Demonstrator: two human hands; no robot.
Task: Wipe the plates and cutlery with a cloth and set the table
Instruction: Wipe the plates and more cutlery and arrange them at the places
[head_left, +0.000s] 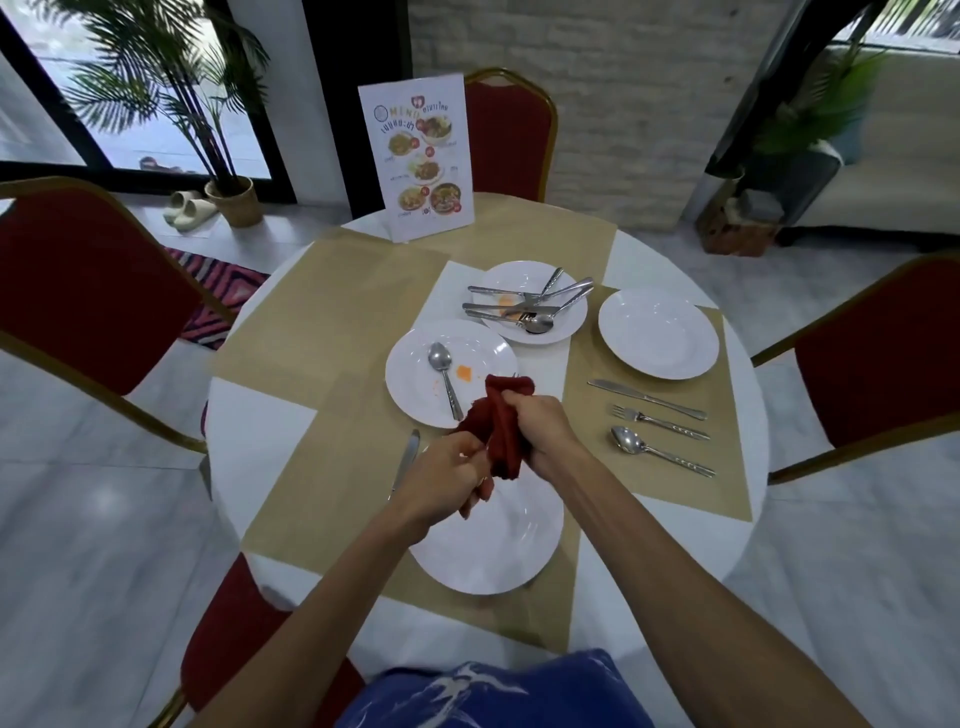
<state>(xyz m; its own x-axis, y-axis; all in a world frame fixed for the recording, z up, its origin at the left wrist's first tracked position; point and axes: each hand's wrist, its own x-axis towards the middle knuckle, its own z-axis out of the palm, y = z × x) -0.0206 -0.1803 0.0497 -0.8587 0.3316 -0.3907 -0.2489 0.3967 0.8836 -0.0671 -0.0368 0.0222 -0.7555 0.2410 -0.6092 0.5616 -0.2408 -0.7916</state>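
Four round, glossy white plates rest on the round desk (260, 441) with its tan paper mats (332, 291): the near plate (498, 551) at lower centre, the stained plate (410, 379) carrying one steel spoon (440, 357), the heaped plate (511, 275) piled with cutlery (524, 306), the clean plate (658, 332) at right. At centre, left hand (449, 467) and right hand (540, 428) each close their grip on the crumpled dark red cloth (503, 415). One knife (647, 399), fork (661, 423) and second spoon (662, 454) lie at right.

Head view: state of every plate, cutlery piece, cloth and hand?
Red cloth: bunched, gripped by left hand and right hand
Near plate: looks clean
Right plate: clean, empty
Middle plate: orange smears, spoon on it
Far plate: orange stain, cutlery pile
Right cutlery set: laid on placemat
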